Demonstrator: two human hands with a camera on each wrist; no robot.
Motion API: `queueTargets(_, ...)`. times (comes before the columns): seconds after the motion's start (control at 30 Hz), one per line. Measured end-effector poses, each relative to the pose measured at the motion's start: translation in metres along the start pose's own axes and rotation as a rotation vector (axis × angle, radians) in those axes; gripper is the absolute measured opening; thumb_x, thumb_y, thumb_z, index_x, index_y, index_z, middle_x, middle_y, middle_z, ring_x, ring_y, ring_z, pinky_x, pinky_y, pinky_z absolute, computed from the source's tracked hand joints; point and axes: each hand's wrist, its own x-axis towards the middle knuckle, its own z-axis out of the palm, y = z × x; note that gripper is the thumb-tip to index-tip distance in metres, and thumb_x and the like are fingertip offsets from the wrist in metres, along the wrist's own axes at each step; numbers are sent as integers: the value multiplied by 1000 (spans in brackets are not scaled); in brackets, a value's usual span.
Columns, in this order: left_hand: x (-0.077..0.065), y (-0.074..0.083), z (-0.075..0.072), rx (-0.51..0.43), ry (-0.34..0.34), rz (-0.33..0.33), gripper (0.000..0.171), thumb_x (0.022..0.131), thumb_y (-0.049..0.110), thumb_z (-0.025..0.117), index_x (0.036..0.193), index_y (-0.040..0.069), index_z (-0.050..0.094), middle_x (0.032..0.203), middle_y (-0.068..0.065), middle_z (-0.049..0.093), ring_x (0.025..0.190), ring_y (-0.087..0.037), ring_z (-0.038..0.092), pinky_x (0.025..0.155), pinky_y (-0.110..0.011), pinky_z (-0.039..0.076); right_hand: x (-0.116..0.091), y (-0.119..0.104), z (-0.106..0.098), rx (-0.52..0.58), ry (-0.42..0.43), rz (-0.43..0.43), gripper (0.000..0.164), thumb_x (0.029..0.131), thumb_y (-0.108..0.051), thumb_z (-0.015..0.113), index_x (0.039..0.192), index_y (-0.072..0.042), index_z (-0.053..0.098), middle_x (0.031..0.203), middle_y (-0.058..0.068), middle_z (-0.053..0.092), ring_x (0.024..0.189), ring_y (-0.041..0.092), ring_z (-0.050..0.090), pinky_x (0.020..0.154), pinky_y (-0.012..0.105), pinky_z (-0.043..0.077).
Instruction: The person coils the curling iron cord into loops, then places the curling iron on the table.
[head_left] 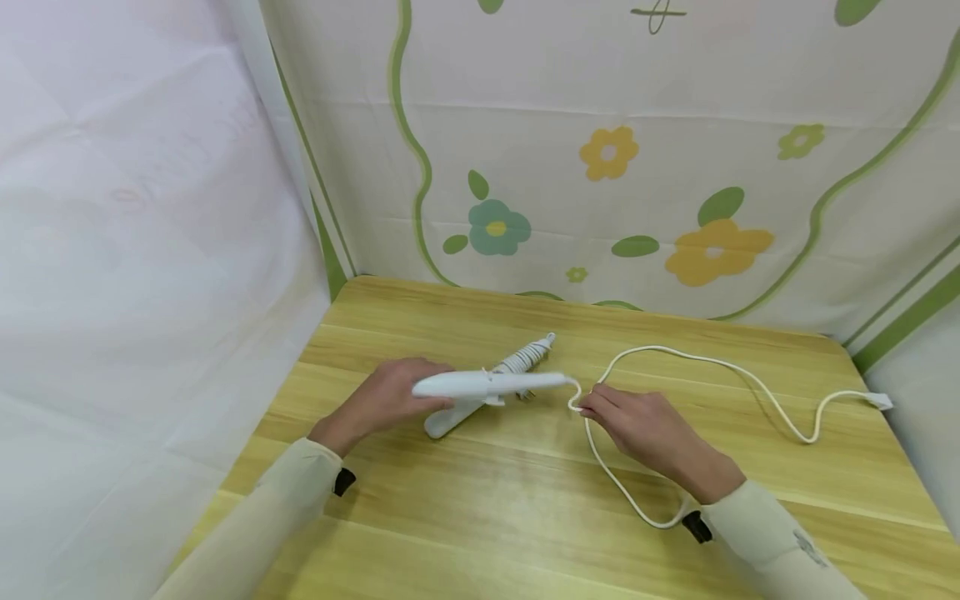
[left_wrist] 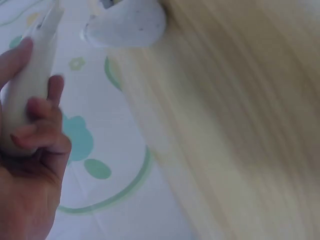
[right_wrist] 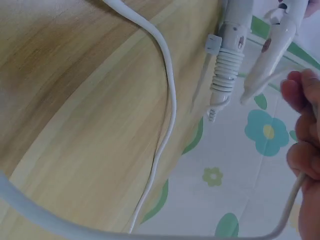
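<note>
My left hand [head_left: 393,393] grips a white hair straightener [head_left: 457,384] by its wide end, holding it level over the table; the left wrist view shows fingers and thumb curled round its body. From its narrow end runs a white cord [head_left: 667,348], which my right hand [head_left: 645,425] pinches close to the straightener. A second white hair straightener [head_left: 448,422] lies slantwise on the table beneath the first, partly covered by it in the head view. Its cord is wound in tight coils [right_wrist: 225,75] round the handle, with the plug [right_wrist: 213,44] beside them.
The loose cord loops across the right side of the wooden table [head_left: 487,517] and ends in a white plug [head_left: 879,401] at the right edge. A white cloth with printed flowers [head_left: 555,192] hangs behind the table; plain white cloth [head_left: 150,250] stands at the left.
</note>
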Motion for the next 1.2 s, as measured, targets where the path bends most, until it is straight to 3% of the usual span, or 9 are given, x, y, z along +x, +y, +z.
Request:
queueTargets(0.1, -2, 3, -1, 14, -68, 65, 45, 93, 40, 88, 134, 24, 79, 121, 4, 80, 101, -12, 72, 85, -38, 59, 3, -1, 1, 46, 0, -3, 42, 120, -33, 40, 105, -10, 72, 90, -6, 66, 62, 1, 48, 49, 17, 41)
queueTargets(0.23, -4, 2, 0, -94, -158, 96, 46, 91, 37, 90, 133, 23, 79, 122, 3, 80, 99, -9, 70, 84, -32, 58, 3, -1, 3, 129, -16, 50, 40, 119, -35, 44, 104, -13, 74, 92, -8, 71, 72, 2, 64, 60, 22, 54)
queueTargets(0.4, -9, -2, 3, -274, -220, 53, 48, 91, 37, 90, 135, 24, 79, 128, 0, 79, 101, -15, 69, 83, -34, 57, -2, -2, 10, 207, -39, 108, 31, 117, -35, 51, 105, -19, 75, 92, -12, 75, 80, 0, 70, 68, 26, 59)
queueTargets(0.6, -18, -11, 14, -457, -186, -63, 49, 92, 30, 90, 139, 21, 77, 130, -7, 77, 103, -23, 66, 84, -39, 56, -5, -12, 24, 248, -13, 178, 46, 119, -38, 38, 100, -15, 72, 84, -8, 75, 72, 0, 65, 61, 24, 56)
queueTargets(0.7, -19, -10, 21, -477, -115, -84, 49, 94, 31, 88, 140, 22, 76, 134, -6, 77, 106, -22, 68, 86, -39, 57, -4, -18, 28, 271, -44, 219, 32, 119, -24, 48, 104, -12, 73, 83, -7, 74, 71, -2, 60, 60, 19, 51)
queueTargets(0.8, -15, -5, 24, -429, -25, -64, 48, 94, 35, 88, 140, 24, 76, 138, -3, 76, 107, -19, 70, 86, -36, 57, -3, -22, 29, 253, -71, 241, 10, 109, -7, 64, 110, -10, 73, 80, -9, 68, 67, -5, 51, 58, 16, 45)
queueTargets(0.9, -12, 1, 24, -319, 56, -12, 47, 94, 37, 88, 138, 26, 77, 134, 0, 78, 101, -15, 71, 82, -33, 57, -2, -22, 27, 179, -71, 242, 8, 110, -11, 63, 109, -12, 71, 75, -13, 61, 63, -7, 44, 54, 14, 41)
queueTargets(1.03, -9, 8, 21, -167, 142, 37, 45, 93, 36, 88, 136, 25, 78, 126, 1, 80, 93, -13, 71, 75, -31, 56, 0, -21, 21, 87, -40, 242, 24, 115, -24, 56, 94, -16, 64, 67, -15, 49, 58, -6, 34, 49, 16, 33)
queueTargets(1.2, -10, 11, 16, -42, 176, 34, 45, 94, 38, 87, 136, 25, 77, 125, 0, 80, 93, -13, 71, 76, -34, 57, 3, -20, 11, 103, -56, 250, 16, 102, -11, 73, 91, -16, 61, 68, -15, 41, 58, -5, 29, 49, 14, 26)
